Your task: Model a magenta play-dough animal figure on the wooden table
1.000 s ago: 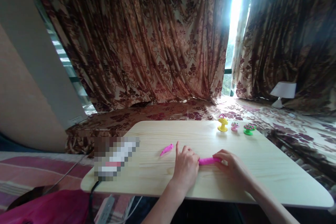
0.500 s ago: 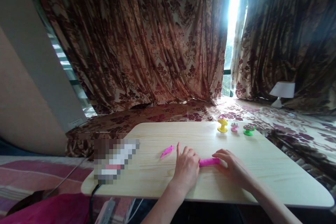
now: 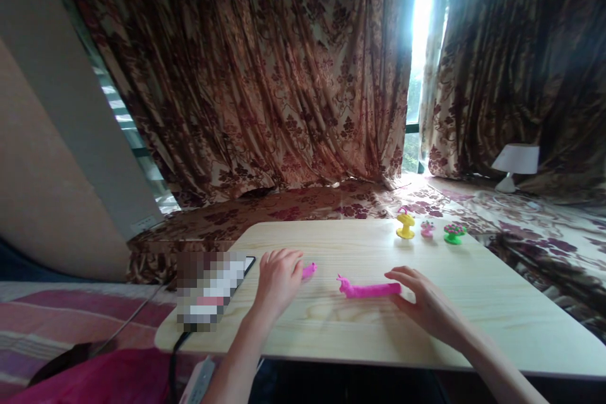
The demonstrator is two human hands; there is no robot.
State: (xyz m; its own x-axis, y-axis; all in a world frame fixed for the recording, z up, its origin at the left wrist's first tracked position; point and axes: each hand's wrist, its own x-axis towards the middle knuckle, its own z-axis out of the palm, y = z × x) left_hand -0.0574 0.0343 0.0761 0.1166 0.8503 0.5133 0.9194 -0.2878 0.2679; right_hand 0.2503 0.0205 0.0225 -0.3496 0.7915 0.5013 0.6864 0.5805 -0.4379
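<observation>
Shows two bare hands, one left hand (image 3: 280, 274) and one right hand (image 3: 423, 300), plus two bright pink, soft-looking modelled pieces: one long, thick roll with a pronged end (image 3: 372, 290) and one smaller piece (image 3: 309, 270) partly hidden by the left hand. Includes three small, wide-topped figures on round bases: one yellow figure (image 3: 405, 226) with a pink loop, one pale pink figure (image 3: 427, 229), and one green figure (image 3: 454, 233) dotted with pink. Also includes one pale wood-grain table (image 3: 322, 334), one flat, dark-edged device (image 3: 237, 281), mostly blurred, one black cable (image 3: 174, 350), and one white shaded lamp (image 3: 516, 159).
</observation>
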